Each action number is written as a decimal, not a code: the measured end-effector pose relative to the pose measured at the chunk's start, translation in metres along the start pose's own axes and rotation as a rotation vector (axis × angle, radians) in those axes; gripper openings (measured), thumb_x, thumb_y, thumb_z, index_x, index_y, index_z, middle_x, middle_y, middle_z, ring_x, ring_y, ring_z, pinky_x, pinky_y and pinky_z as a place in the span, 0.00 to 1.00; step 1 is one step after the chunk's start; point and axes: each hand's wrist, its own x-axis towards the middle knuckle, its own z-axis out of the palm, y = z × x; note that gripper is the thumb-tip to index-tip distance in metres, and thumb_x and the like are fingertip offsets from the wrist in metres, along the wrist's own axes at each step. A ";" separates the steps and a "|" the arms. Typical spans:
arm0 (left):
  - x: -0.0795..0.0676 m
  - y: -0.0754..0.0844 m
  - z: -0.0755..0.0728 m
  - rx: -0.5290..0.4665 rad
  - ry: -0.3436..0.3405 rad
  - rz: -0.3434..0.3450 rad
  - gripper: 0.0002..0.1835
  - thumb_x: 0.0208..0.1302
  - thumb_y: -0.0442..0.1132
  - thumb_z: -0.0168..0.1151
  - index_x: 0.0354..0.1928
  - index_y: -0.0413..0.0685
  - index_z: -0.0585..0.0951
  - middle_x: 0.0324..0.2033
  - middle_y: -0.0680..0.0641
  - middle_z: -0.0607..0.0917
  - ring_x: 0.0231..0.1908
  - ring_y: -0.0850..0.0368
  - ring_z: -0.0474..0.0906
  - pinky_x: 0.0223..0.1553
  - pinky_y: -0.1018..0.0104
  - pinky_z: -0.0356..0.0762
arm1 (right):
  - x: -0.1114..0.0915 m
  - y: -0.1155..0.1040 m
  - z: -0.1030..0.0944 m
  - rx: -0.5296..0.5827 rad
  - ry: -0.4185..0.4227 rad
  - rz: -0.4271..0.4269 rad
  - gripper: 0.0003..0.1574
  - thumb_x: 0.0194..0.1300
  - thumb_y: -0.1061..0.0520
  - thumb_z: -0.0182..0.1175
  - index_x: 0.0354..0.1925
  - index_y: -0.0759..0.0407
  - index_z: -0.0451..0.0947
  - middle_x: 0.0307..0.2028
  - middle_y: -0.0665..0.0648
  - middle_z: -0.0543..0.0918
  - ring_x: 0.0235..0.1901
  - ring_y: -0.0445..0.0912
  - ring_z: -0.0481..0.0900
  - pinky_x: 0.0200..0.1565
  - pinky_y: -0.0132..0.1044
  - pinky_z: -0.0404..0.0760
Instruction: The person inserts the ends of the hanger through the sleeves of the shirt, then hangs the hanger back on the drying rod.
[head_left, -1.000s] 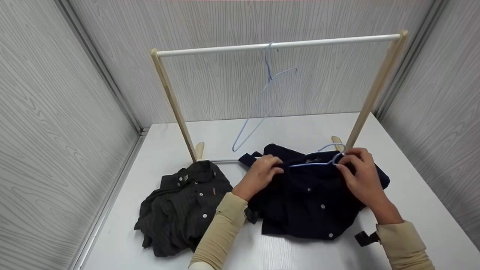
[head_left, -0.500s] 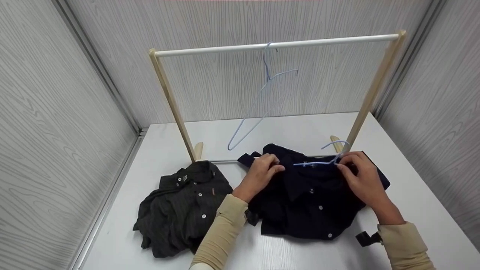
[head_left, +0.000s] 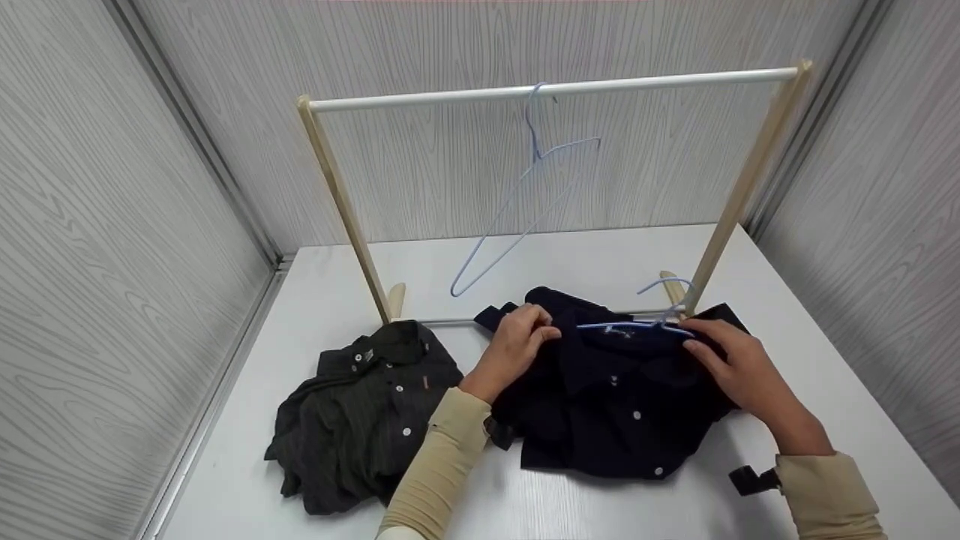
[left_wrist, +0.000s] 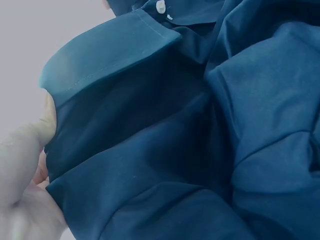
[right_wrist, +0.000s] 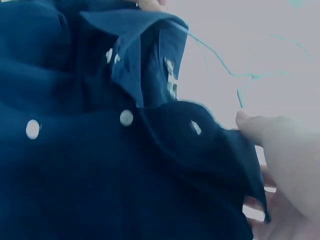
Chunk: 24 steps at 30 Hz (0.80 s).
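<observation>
In the head view a navy buttoned shirt (head_left: 600,420) lies bunched on the table, with a light-blue wire hanger (head_left: 600,325) partly in its neck opening and the hook standing up at the back. My left hand (head_left: 517,341) pinches the cloth at the left side of the collar. The left wrist view shows the left thumb (left_wrist: 47,117) on the edge of the navy fabric. At the other side, my right hand (head_left: 739,367) pinches the shirt's collar edge beside the hanger's right arm, thumb in front and fingers behind in the right wrist view. The hanger's right end is hidden.
A dark grey-green shirt (head_left: 360,420) lies crumpled on the left. Behind stands a rack with a white rail (head_left: 420,99) and wooden legs (head_left: 750,180); a second blue wire hanger (head_left: 487,247) hangs from the rail. Grey wood-grain walls enclose the white table (head_left: 300,285).
My right hand has let go of the hanger's neck and moved right onto the shirt's collar edge. The hanger has shifted slightly left and sits lower. My left hand has barely moved.
</observation>
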 end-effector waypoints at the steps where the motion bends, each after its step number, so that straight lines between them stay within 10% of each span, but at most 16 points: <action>1: 0.000 0.000 0.000 -0.003 -0.001 0.002 0.13 0.64 0.45 0.63 0.33 0.41 0.77 0.31 0.45 0.81 0.32 0.56 0.74 0.41 0.63 0.75 | -0.001 0.001 -0.001 -0.005 0.004 -0.004 0.18 0.67 0.62 0.63 0.55 0.56 0.81 0.49 0.55 0.85 0.52 0.31 0.75 0.55 0.14 0.62; 14: 0.003 -0.002 -0.009 -0.046 -0.007 0.085 0.08 0.66 0.37 0.62 0.40 0.38 0.85 0.35 0.43 0.83 0.38 0.53 0.81 0.43 0.67 0.80 | -0.003 0.009 -0.006 0.076 0.224 -0.062 0.23 0.59 0.73 0.65 0.53 0.62 0.80 0.42 0.60 0.84 0.48 0.24 0.74 0.54 0.16 0.65; 24: 0.001 -0.007 -0.007 -0.028 0.104 0.015 0.07 0.65 0.36 0.64 0.38 0.38 0.84 0.34 0.43 0.83 0.36 0.53 0.82 0.42 0.66 0.80 | -0.020 0.015 -0.021 0.097 -0.022 0.195 0.19 0.77 0.54 0.50 0.61 0.52 0.77 0.54 0.61 0.82 0.51 0.19 0.68 0.51 0.14 0.62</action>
